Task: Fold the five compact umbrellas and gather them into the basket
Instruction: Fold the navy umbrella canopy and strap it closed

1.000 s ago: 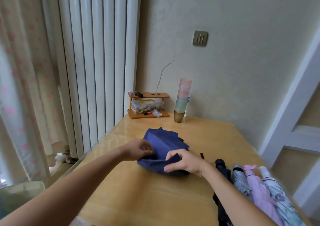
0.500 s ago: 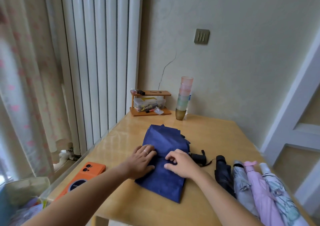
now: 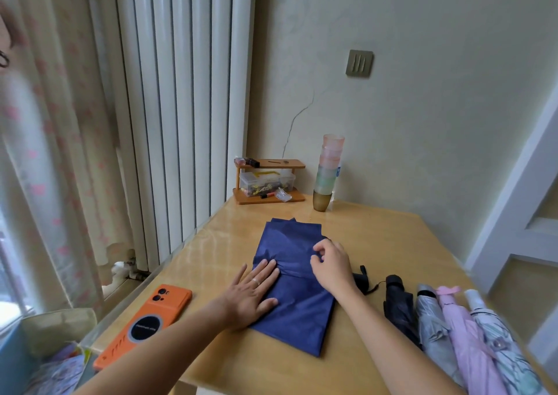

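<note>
On the navy umbrella (image 3: 297, 292), right hand (image 3: 330, 263) pinches farther up.

1. The navy umbrella (image 3: 296, 298) in front of me is plain dark blue.
2. To my right lie a black umbrella (image 3: 400, 307), a silver-grey umbrella (image 3: 434, 331), a pale pink umbrella (image 3: 468, 340) and a white umbrella (image 3: 507, 355) with a faint green-grey print.
3. The phone case (image 3: 145, 322) is orange with a black disc.
4. The table (image 3: 377, 243) is honey-yellow.
5. The stacked cups (image 3: 327, 171) run pink, then green, then amber.

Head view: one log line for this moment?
step: folding navy umbrella | left hand: flat, pressing canopy | right hand: pinching fabric | other umbrellas: lying at right
</note>
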`<state>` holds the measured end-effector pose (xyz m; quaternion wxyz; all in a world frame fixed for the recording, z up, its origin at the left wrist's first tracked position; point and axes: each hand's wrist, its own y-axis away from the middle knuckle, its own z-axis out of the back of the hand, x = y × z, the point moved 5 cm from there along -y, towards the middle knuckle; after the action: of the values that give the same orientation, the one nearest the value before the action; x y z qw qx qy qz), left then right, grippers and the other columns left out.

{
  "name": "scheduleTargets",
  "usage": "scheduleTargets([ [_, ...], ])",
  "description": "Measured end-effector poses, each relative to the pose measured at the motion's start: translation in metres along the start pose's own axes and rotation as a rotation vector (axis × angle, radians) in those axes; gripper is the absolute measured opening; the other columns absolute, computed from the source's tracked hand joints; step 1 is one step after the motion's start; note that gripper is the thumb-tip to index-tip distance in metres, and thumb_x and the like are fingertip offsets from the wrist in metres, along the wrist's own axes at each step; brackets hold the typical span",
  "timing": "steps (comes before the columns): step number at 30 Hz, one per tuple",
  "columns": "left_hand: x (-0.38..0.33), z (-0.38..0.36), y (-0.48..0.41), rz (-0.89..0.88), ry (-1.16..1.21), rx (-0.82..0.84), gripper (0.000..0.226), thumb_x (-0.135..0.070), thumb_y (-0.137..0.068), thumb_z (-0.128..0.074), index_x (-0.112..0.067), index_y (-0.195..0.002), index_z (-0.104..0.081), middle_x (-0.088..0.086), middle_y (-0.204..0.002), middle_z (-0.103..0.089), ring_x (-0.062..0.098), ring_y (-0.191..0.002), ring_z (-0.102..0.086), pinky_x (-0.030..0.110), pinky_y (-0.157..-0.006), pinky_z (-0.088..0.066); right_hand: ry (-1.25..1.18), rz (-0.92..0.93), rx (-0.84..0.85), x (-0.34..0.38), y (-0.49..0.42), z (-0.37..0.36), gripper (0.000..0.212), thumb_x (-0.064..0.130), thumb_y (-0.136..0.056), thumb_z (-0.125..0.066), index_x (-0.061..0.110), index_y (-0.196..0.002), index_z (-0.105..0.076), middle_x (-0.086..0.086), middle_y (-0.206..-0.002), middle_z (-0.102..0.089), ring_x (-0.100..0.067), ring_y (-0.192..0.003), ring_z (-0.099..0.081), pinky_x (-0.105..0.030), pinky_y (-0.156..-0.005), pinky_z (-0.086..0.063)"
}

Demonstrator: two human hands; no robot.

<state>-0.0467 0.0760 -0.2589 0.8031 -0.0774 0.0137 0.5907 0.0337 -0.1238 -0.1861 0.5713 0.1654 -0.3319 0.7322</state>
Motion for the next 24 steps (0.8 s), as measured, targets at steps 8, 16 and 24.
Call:
scheduleTargets([
  [8, 0.001, 0.002, 0.003, 0.007, 0.011, 0.015, 0.079, -0.074, -0.094, -0.004, -0.035, -0.161, 0.009, -0.019, -0.164, 0.024, -0.001, -0.147, 0.030, 0.037, -0.120, 0.019, -0.324, -0.401, 0.116, -0.014, -0.030, -0.003, 0.070, 0.035, -0.089, -0.073, 0.010, -0.148, -0.046, -0.009, -0.128, -0.064, -0.028, -0.116, -0.061, -0.037, -0.097, -0.052],
  [16, 0.000, 0.002, 0.002, 0.021, 0.021, 0.035, 0.081, -0.073, -0.093, -0.005, -0.034, -0.162, 0.006, -0.017, -0.166, 0.020, 0.002, -0.150, 0.025, 0.037, -0.123, 0.013, -0.709, -0.338, 0.192, 0.004, -0.035, 0.008, 0.041, 0.024, -0.089, -0.079, 0.005, -0.123, -0.066, 0.002, -0.069, -0.058, -0.011, -0.048, -0.042, -0.021, -0.048, -0.035],
  [24, 0.008, 0.011, 0.002, 0.042, 0.036, -0.155, 0.064, -0.065, -0.097, -0.019, -0.036, -0.153, -0.032, -0.006, -0.154, -0.026, 0.013, -0.144, -0.018, 0.035, -0.114, -0.012, -0.376, -0.019, 0.125, 0.026, -0.020, 0.036, 0.024, 0.031, -0.084, -0.084, 0.024, -0.104, -0.072, 0.009, -0.110, -0.063, -0.008, -0.094, -0.061, -0.019, -0.079, -0.049],
])
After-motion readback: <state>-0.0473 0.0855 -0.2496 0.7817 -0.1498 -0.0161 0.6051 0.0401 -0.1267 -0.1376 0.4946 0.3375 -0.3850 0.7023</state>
